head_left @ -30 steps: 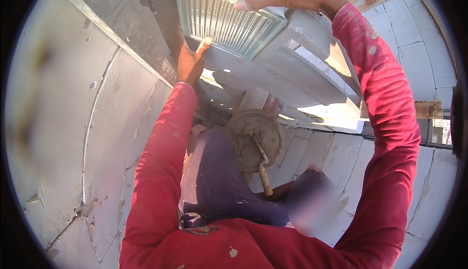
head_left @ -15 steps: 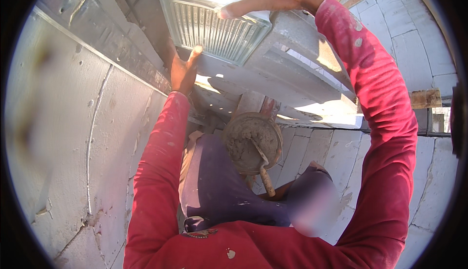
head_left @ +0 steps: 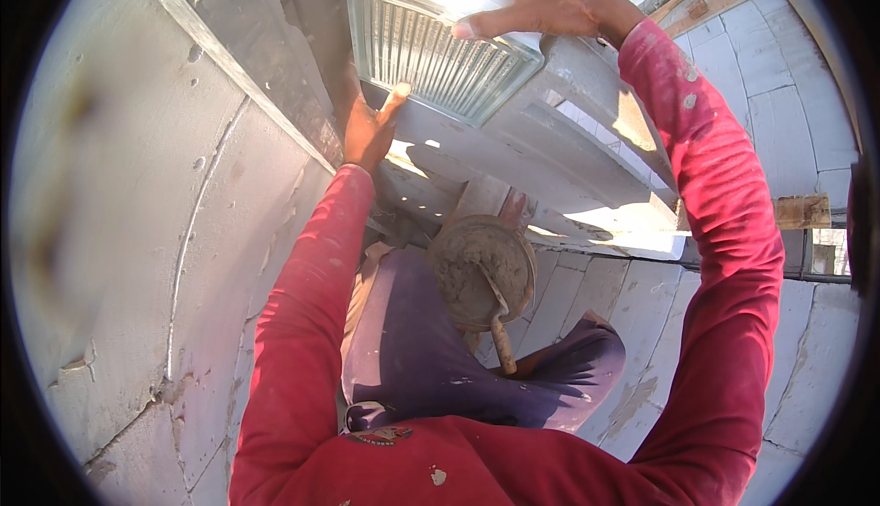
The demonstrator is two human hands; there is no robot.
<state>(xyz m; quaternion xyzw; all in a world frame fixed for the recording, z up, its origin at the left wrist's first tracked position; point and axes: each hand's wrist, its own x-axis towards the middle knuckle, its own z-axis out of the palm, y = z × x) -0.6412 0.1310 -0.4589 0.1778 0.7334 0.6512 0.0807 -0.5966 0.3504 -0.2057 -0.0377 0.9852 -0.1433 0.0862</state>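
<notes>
Both arms (head_left: 724, 194) stretch forward as I clasp a clear, ribbed glass block (head_left: 435, 55) beyond the bucket (head_left: 529, 275): right hand (head_left: 555, 2) spread-fingered along its upper edge, left hand (head_left: 369, 130) below, thumb showing, other fingers hidden.

Your left hand (head_left: 368, 135) holds the lower left edge of a ribbed glass block (head_left: 447, 52), and your right hand (head_left: 557, 2) lies over its top, thumb near the upper right edge. Beside your bent leg (head_left: 403, 323), a round bucket (head_left: 529, 281) contains grey mortar (head_left: 463, 272); a trowel (head_left: 501, 332) rests there, handle toward you.
</notes>
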